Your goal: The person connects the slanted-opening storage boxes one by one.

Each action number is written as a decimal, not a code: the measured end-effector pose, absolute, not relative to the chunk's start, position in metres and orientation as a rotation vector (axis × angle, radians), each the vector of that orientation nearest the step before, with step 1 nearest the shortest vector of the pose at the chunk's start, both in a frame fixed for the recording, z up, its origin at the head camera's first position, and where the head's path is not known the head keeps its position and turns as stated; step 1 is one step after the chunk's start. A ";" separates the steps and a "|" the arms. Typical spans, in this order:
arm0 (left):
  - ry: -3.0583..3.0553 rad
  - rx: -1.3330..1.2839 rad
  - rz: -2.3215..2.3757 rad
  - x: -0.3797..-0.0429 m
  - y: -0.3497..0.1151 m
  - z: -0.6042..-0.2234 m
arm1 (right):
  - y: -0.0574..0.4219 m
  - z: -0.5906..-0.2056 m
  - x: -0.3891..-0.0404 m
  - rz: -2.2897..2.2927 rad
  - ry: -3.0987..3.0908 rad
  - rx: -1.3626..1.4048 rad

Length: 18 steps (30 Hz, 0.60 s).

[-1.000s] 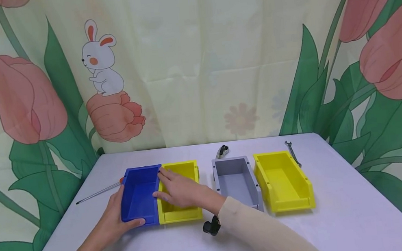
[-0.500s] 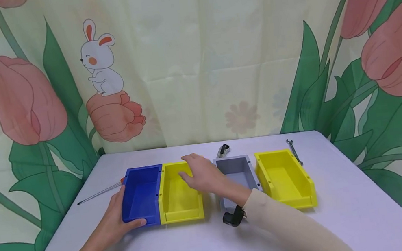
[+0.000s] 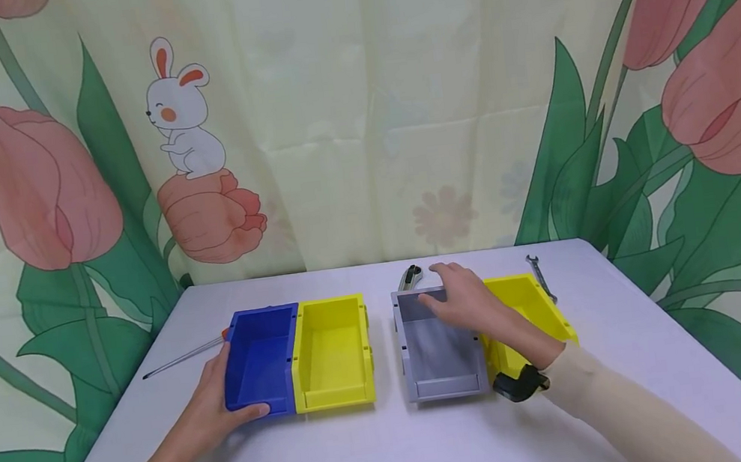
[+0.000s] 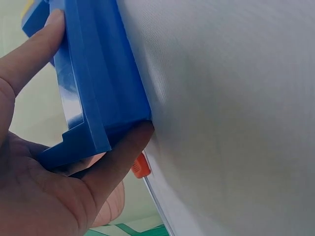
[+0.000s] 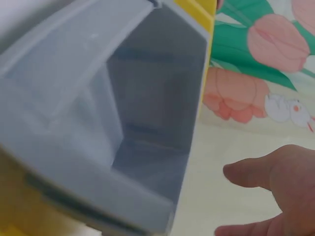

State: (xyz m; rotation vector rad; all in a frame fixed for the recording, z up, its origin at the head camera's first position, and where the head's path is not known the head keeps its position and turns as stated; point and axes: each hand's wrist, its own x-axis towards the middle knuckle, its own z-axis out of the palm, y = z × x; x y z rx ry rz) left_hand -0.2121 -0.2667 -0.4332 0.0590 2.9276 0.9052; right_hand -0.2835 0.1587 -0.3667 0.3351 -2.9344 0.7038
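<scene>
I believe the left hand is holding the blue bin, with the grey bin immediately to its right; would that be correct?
Not quite: the bin immediately to the right of the blue bin is a yellow bin, not the grey bin, as the head view shows. The left hand is indeed holding the blue bin.

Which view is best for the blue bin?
Head. It shows the blue bin nearly whole, open inside included, with the left hand holding its side. Left wrist gives only a close, cropped look at its outside; right wrist doesn't show it.
</scene>
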 end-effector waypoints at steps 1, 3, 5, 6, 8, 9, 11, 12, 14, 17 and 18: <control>2.929 0.061 0.904 -0.212 -0.267 -0.433 | 0.162 -0.367 -0.282 0.699 -2.953 0.319; 2.930 0.063 0.905 -0.212 -0.267 -0.434 | 0.167 -0.369 -0.280 0.688 -2.982 0.290; 2.933 0.066 0.908 -0.212 -0.267 -0.434 | 0.171 -0.371 -0.277 0.669 -2.998 0.280; 2.935 0.067 0.910 -0.212 -0.267 -0.434 | 0.172 -0.373 -0.275 0.670 -3.005 0.277; 2.938 0.071 0.916 -0.212 -0.267 -0.435 | 0.173 -0.375 -0.273 0.686 -3.020 0.275; 2.939 0.072 0.919 -0.212 -0.267 -0.435 | 0.174 -0.376 -0.271 0.696 -3.028 0.273; 2.939 0.073 0.927 -0.212 -0.267 -0.435 | 0.174 -0.378 -0.269 0.721 -3.044 0.262; 2.939 0.073 0.930 -0.212 -0.267 -0.435 | 0.174 -0.378 -0.268 0.732 -3.051 0.254; 2.941 0.077 0.928 -0.212 -0.267 -0.435 | 0.174 -0.379 -0.268 0.739 -3.060 0.245; 2.949 0.081 0.919 -0.212 -0.267 -0.435 | 0.174 -0.380 -0.268 0.734 -3.075 0.248; 2.951 0.081 0.914 -0.212 -0.268 -0.435 | 0.175 -0.380 -0.268 0.736 -3.076 0.254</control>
